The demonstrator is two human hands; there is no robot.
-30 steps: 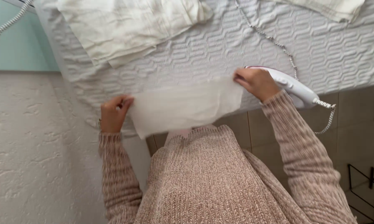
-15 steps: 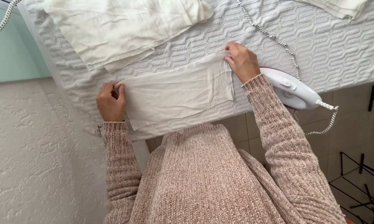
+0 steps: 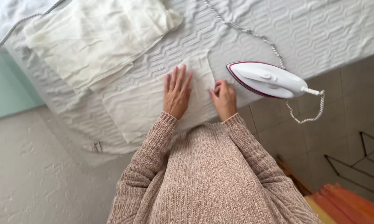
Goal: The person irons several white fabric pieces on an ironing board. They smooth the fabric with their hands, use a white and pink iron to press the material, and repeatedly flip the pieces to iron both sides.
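Note:
A small white cloth (image 3: 145, 103) lies flat on the quilted white surface (image 3: 320, 29) near its front edge. My left hand (image 3: 177, 90) rests flat on the cloth's right part, fingers spread and pointing away from me. My right hand (image 3: 223, 96) is just to its right, fingers curled, pinching the cloth's right edge. A white iron with a dark red trim (image 3: 266, 79) lies about a hand's width right of my right hand, at the surface's edge.
A pile of cream-white folded cloths (image 3: 91, 37) sits at the back left. The iron's braided cord (image 3: 245, 30) runs across the surface and loops off its edge (image 3: 307, 116). A tiled floor and an orange object (image 3: 353, 205) lie at the right.
My left hand moved from the cloth's left edge to its right part and now lies flat. My right hand came down to the cloth's right edge. The view shifted.

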